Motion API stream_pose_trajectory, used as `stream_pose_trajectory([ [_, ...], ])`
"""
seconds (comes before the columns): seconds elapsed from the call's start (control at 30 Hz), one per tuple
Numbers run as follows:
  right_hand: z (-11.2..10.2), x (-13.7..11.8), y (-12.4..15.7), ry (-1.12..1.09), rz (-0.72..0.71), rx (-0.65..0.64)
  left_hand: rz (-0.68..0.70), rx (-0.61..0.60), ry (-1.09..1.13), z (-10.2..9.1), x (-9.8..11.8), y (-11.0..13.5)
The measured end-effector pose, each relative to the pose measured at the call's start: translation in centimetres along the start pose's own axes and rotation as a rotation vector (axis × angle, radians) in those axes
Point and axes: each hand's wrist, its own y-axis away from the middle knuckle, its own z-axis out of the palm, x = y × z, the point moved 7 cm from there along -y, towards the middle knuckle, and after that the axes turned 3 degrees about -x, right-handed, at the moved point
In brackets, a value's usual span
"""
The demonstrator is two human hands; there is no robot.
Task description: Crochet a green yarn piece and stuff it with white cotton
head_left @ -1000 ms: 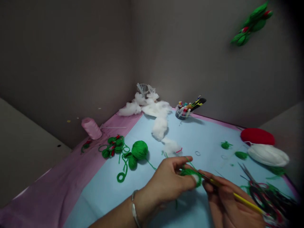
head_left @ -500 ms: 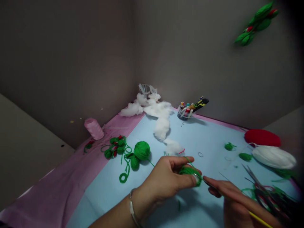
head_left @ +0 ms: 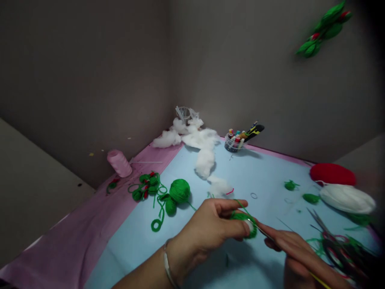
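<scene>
Left hand (head_left: 207, 228) pinching a small green yarn ball (head_left: 242, 218) between fingers (head_left: 231, 204) and thumb, over the counter's blue mat (head_left: 135, 249); right hand (head_left: 296, 253) with fingers pressed together along a yellow crochet hook (head_left: 320, 279), tip at the yarn.

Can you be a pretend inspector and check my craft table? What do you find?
Surface: light blue sheet over pink cloth.
Job's things: green crocheted piece, crochet hook, green yarn ball.
Clutter: cotton stuffing, pink thread cone, scissors.
Hands: left hand pinches the green piece; right hand holds the hook, its tip at the piece.
Cables: nothing seen.
Surroundings: grey walls, green-and-red crocheted spray at upper right.
</scene>
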Motion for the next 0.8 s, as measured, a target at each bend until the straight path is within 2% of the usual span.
stream_pose_trajectory([
  [0.2, -0.1, 0.2, 0.5, 0.008, -0.030, 0.008, -0.091, -0.029, 0.082, 0.4, -0.7, 0.1],
  [0.4, -0.2, 0.1, 0.5, 0.064, -0.081, 0.000, -0.066, -0.027, 0.068, 0.5, -0.8, 0.0],
  [0.6, 0.5, -1.9, -0.7, 0.202, -0.220, -0.235, -0.047, -0.078, 0.087, 0.7, -0.7, -0.1],
  [0.77, 0.7, -3.3, -0.8, 0.382, -0.364, -0.259, 0.061, -0.046, 0.079, 1.5, -0.7, -0.1],
  [0.8, 0.6, -3.1, -0.8, 0.358, -0.314, -0.234, 0.069, -0.031, 0.085, 1.7, -0.9, 0.0],
])
